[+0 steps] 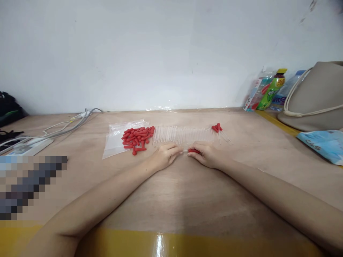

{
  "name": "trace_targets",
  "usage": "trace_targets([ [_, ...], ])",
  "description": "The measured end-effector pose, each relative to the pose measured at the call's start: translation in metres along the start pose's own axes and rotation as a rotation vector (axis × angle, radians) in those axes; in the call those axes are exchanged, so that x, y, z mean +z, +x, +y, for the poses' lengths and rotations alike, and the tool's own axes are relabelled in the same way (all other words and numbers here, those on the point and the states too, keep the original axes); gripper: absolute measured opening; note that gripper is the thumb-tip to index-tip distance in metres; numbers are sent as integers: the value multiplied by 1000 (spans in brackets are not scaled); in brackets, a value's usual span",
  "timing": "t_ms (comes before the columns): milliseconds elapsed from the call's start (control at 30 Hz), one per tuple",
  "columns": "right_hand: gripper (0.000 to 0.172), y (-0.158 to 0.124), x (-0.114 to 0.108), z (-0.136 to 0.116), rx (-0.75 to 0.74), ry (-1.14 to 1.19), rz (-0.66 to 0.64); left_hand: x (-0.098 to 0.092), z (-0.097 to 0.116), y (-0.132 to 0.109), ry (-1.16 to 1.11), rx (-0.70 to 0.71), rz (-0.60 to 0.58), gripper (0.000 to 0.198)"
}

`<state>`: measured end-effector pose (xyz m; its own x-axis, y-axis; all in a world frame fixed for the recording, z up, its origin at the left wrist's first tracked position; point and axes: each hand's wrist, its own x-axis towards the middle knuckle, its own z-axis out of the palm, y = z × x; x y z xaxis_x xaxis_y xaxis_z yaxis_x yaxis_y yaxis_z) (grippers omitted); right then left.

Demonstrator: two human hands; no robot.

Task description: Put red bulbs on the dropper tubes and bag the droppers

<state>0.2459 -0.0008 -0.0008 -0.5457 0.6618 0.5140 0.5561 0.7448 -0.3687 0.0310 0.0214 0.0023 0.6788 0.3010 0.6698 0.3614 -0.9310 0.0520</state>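
Note:
My left hand (165,155) and my right hand (206,154) meet at the middle of the wooden table (171,192). The left fingers pinch the end of a thin clear tube (184,151). The right fingers hold a red rubber bulb (193,151) at the tube's other end. Just beyond the hands lies a row of several clear glass tubes (184,135). A heap of red bulbs (138,138) rests partly on a clear plastic bag (115,141) to the left. A few tubes with red bulbs fitted (218,129) lie to the right of the row.
Grey and white cables (66,126) and a flat device lie at the left. A dark bag (9,109) sits at the far left. Drink bottles (270,92), a beige bag (318,98) and a blue packet (323,144) stand at the right. A white wall backs the table.

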Motion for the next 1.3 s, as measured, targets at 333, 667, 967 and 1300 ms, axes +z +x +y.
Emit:
trace_targets([
  [333, 36, 12, 2, 0, 355, 564, 275, -1, 5, 4, -59, -93, 31, 22],
  [667, 37, 31, -77, 56, 731, 419, 568, -3, 5, 4, -77, -183, -23, 25],
  [967, 19, 25, -78, 103, 833, -281, 329, -2, 5, 3, -88, -196, -81, 22],
  [1300, 30, 21, -58, 109, 764, -498, 199, -4, 6, 4, -103, -217, -109, 23],
])
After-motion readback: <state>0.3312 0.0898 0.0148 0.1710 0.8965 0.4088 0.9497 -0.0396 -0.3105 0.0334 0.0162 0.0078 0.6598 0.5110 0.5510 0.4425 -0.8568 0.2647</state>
